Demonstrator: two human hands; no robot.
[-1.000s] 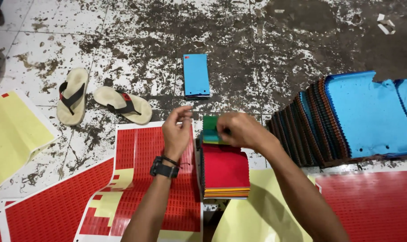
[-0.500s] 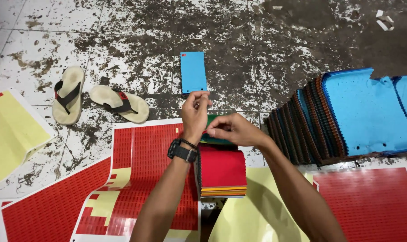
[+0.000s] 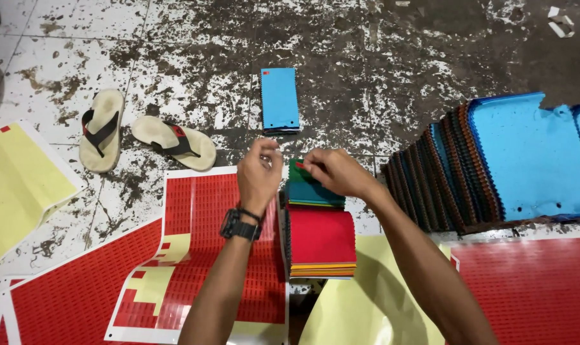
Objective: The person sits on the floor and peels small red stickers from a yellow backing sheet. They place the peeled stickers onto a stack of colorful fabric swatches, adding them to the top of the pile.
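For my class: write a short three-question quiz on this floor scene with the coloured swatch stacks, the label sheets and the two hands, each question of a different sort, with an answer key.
1. True or false: the right hand rests on the green swatch that tops the near stack.
2. Multiple choice: what lies directly under the left hand and its forearm? A, a pair of sandals. B, a red label sheet. C, a blue fanned pile.
3. Fill in: the single swatch stack lying apart on the floor, beyond both hands, is ____ in colour.

Key: 1 true. 2 B. 3 blue.
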